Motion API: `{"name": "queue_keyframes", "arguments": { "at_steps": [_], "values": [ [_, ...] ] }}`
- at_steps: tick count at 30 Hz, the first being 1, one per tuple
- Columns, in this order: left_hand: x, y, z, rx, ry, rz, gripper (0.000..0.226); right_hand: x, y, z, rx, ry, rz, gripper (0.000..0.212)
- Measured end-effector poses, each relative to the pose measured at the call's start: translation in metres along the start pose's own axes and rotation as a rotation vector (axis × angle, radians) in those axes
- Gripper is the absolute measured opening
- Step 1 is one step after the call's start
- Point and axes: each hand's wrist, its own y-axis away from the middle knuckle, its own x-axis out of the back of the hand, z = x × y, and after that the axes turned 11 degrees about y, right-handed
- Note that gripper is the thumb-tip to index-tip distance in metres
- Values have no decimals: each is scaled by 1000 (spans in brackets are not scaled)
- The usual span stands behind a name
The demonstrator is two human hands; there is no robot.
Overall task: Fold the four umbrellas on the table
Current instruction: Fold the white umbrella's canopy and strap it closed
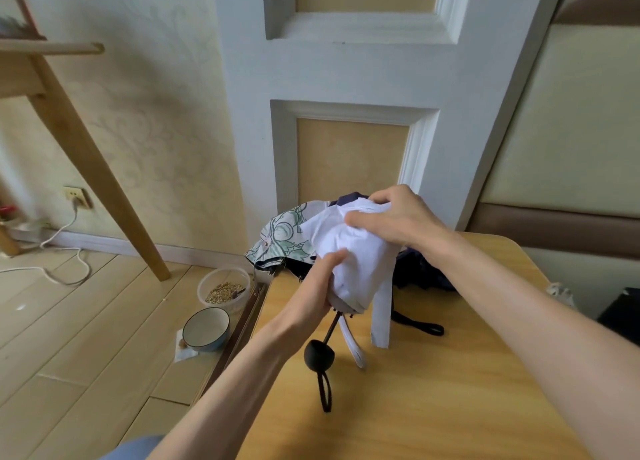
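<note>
On the floor at your left sit a bowl (206, 328) and a clear tub of grain (224, 288), and a floral umbrella (280, 237) lies at the counter's (450, 390) far edge. Your left hand (320, 286) has its grip clamped round the lower end of the white umbrella (356, 262) — black handle (319, 354) pointing down. Your right hand (398, 218) grips the bunched canopy on top — a dark navy umbrella (419, 272) lies just behind.

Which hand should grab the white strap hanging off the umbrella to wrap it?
Probably the right hand: the strap hangs on its side of the white umbrella, while the left hand grips it near the handle, steadying it.
</note>
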Motion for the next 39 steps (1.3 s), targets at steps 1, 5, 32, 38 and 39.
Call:
{"name": "queue_keyframes", "arguments": {
  "at_steps": [1,5,32,38,39],
  "values": [
    [-1,0,1,-21,10,24,53,0,2,0,13,-30,24,41],
    [-2,-1,-1,-138,-43,278,68,2,7,2,10,-122,93,33],
    [-2,5,-2,-48,-180,10,87,-17,14,-13,77,91,159,34],
    [-7,9,-13,-13,-174,93,60,-17,10,-16,16,157,102,43],
    [-8,10,-14,-12,-151,107,60,-16,10,-16,44,114,62,51]
  ]
}}
